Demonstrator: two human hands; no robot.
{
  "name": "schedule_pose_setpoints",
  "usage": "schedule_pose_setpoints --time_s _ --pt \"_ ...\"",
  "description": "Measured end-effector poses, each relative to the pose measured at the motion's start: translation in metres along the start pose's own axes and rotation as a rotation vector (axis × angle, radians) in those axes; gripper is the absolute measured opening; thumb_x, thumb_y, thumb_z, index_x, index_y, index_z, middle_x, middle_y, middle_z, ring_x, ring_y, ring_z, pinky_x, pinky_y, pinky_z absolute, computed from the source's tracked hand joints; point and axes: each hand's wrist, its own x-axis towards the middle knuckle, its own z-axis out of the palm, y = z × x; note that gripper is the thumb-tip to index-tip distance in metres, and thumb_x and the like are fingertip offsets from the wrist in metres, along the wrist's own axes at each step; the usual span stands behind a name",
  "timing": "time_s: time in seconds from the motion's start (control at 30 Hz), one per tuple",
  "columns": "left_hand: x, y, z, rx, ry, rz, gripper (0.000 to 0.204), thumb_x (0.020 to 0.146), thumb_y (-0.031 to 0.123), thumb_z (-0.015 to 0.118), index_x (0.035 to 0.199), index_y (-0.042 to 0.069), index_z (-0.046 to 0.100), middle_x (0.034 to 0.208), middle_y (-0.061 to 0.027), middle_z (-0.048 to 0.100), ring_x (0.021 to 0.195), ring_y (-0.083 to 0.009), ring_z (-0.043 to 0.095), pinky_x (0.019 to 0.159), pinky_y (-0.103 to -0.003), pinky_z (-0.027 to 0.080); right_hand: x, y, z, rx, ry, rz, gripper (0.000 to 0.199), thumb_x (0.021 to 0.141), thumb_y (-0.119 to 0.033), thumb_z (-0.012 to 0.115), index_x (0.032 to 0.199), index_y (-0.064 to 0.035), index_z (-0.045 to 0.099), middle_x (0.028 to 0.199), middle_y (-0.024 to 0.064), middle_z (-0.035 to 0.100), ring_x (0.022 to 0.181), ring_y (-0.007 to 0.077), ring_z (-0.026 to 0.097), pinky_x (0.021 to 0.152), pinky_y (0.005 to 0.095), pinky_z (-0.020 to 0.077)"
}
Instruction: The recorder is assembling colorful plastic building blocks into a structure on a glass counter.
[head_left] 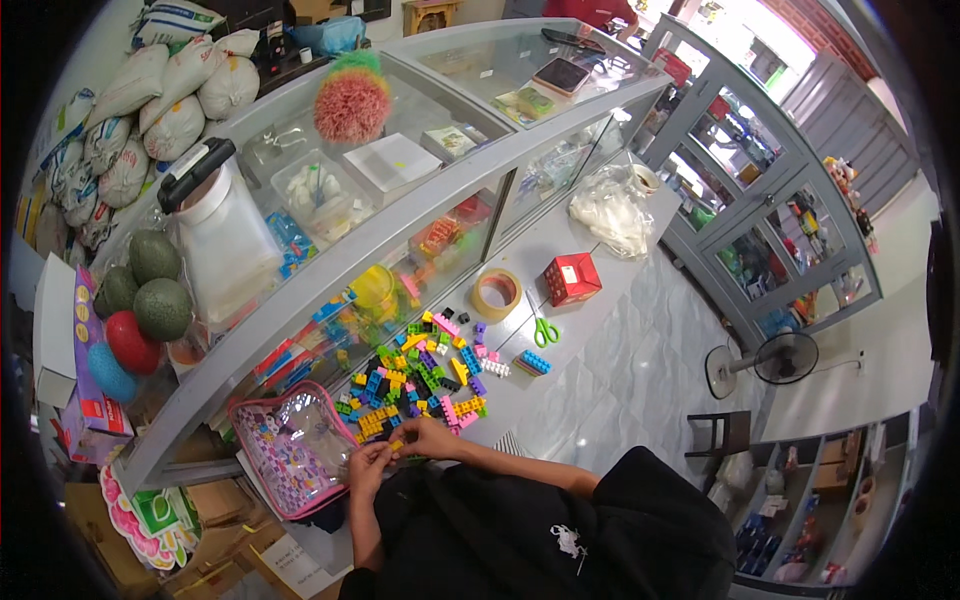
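Observation:
My left hand and my right hand meet close to my body, at the near edge of the grey counter. Between their pinched fingertips is a small yellow toy brick, mostly covered by the fingers. Just beyond them spreads a heap of plastic toy bricks in yellow, blue, green, pink, purple and black. A joined blue block of bricks lies apart, right of the heap. Beside my left hand stands a clear zip bag with pink trim and a colourful pattern.
Behind the bricks lie a tape roll, green-handled scissors and a red box. A glass display case rises along the far left side. White plastic bags sit farther back. A fan stands on the floor at right.

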Motion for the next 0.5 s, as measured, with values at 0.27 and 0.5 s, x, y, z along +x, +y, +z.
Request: schedule_pose_setpoints --time_s 0.27,0.5 --pt "0.002 0.010 0.000 -0.051 -0.162 0.020 0.021 0.084 0.008 0.058 0.101 -0.004 0.058 0.083 -0.0081 0.064 0.070 -0.0118 0.060 0.064 -0.022 0.048 0.001 0.009 -0.019 0.311 -0.128 0.043 0.028 0.073 -0.014 0.071 0.096 0.0001 0.063 0.082 0.0019 0.063 0.074 0.0074 0.055 0.067 0.0236 0.0444" --pt "0.016 -0.020 -0.005 0.024 0.112 -0.014 0.021 0.083 0.015 0.060 0.099 0.002 0.059 0.077 -0.0050 0.063 0.065 -0.0113 0.059 0.054 -0.021 0.043 0.018 0.050 -0.024 -0.662 0.405 -0.279 0.020 0.070 -0.019 0.066 0.088 -0.0119 0.064 0.088 0.0027 0.059 0.084 0.0227 0.056 0.072 0.0336 0.0449"
